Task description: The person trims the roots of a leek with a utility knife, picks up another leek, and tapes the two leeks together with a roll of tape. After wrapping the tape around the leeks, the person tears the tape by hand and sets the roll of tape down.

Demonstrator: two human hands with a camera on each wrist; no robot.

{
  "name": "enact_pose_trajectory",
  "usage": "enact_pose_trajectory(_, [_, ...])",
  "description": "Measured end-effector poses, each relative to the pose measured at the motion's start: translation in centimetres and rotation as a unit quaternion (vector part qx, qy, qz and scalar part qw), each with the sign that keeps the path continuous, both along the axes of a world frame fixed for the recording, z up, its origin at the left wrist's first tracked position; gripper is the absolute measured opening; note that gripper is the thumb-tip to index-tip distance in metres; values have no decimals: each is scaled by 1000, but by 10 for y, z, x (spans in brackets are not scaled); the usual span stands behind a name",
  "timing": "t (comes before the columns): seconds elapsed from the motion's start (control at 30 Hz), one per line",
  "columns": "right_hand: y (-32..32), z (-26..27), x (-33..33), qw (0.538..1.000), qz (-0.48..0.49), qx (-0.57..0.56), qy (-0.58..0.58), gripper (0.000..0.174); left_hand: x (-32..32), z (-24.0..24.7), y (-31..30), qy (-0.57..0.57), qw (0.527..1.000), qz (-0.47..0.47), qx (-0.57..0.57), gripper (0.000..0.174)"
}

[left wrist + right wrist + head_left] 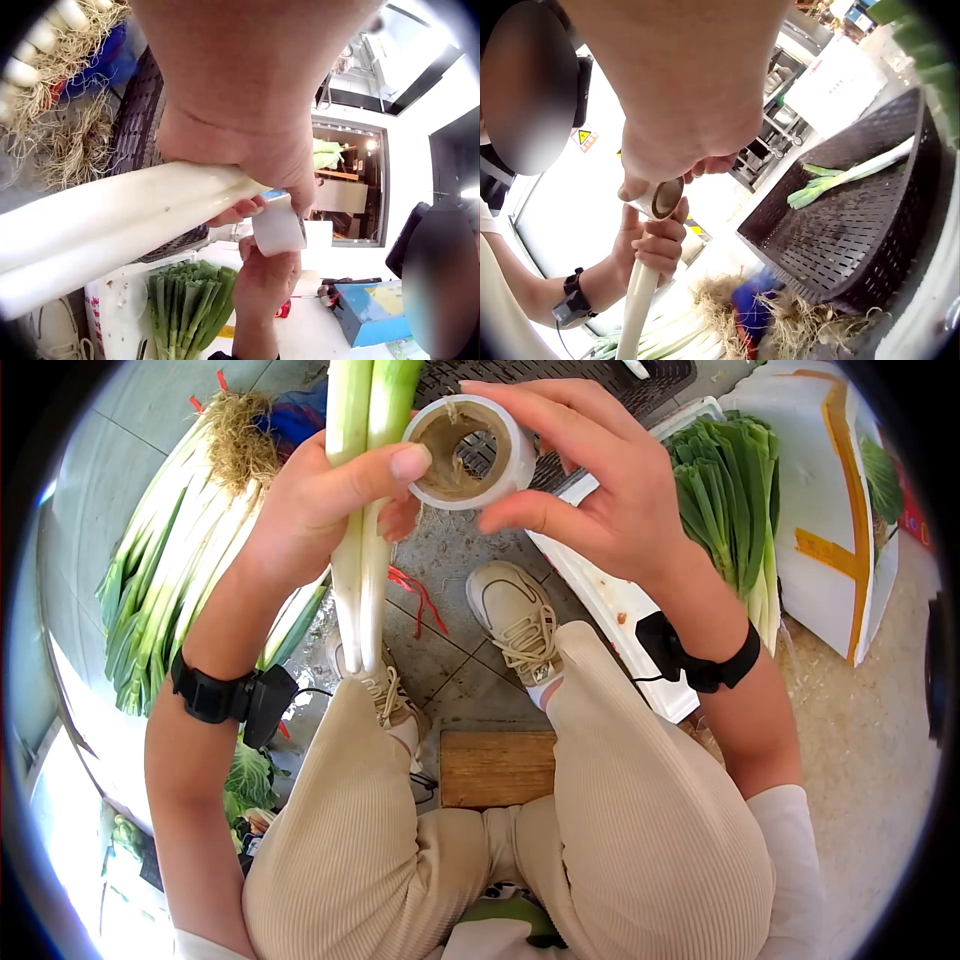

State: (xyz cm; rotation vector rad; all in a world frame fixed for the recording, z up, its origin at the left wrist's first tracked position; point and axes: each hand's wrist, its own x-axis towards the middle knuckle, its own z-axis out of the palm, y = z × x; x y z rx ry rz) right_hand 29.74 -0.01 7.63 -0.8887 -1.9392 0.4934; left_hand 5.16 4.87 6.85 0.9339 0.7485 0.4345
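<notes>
- Holding two leeks (372, 575): the left hand (312, 510) has its grip closed round the pale shafts. The upper ends run out of the head view; the tapered white ends point toward the person's left knee.
- Pinching a tape roll (517, 472): the right hand (612, 470) has its grip set with fingers on the upper rim and thumb at the lower side.
- Position of the tape roll: between the two hands, just beside the leeks, its hollow core facing the head camera. The left thumb touches the near rim. Contact between the roll and the leeks cannot be determined.
- Wrist equipment: one black strap (215, 695) on the left wrist, one black band (712, 665) on the right.
- Left side: a pile of leeks (180, 540) with its roots uppermost in the head view; leafy greens (250, 775) lie nearer the person.
- Right side: leek tops (725, 500) beside a white tray (600, 595); a white panel (800, 490) with yellow-brown tape stands beyond.
- Ahead: a dark slatted basket (817, 251) containing one leek (862, 174).
- Below: red string (420, 595) and a wooden block (497, 768) on the tiled floor (452, 652), near the beige shoes (513, 622).
</notes>
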Motion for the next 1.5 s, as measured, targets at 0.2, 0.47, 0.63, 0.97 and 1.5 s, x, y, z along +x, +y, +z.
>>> enact_pose_trajectory(0.2, [0,-7,5,985,74,-153,26,68,8,2,1,-10,1000,-9,-17,25])
enact_pose_trajectory(0.47, [-1,-10,8,997,17,-67,28,46,6,-7,0,-34,999,-1,-33,33])
enact_pose_trajectory(0.63, [-9,6,2,996,-60,-65,33,42,13,0,0,-81,994,38,-63,31])
enact_pose_trajectory(0.97, [-6,3,-15,971,-107,-105,184,23,21,10,-4,-73,994,55,-51,36])
enact_pose_trajectory(1.5, [-30,-3,-6,961,-91,-127,228,5,34,46,-27,73,995,37,-48,26])
